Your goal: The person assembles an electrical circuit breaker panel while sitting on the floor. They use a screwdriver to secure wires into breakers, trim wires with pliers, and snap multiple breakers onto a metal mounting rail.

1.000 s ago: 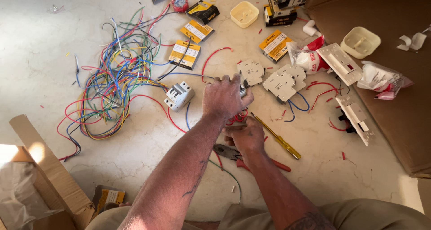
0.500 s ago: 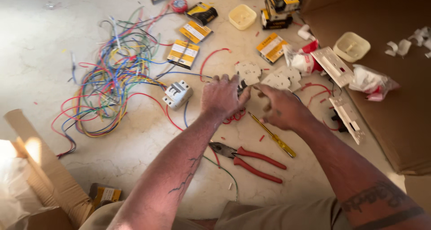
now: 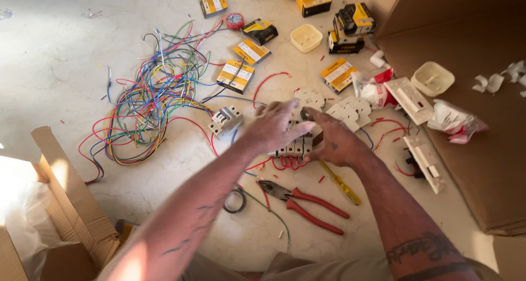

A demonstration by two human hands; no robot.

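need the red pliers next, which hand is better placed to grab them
Probably the right hand: it rests nearer the red pliers, while the left hand lies atop the row of switch modules.

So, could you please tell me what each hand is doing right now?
Left hand: on the breaker row, grip unclear.
Right hand: touching the same row, grip unclear.

Single view from a head-worn camera, looking steeply down and forward over the person's own forearms at the floor (image 3: 66,56). The two hands meet near frame centre, at close range. The person's lap fills the bottom edge; cardboard (image 3: 471,122) borders the right side.
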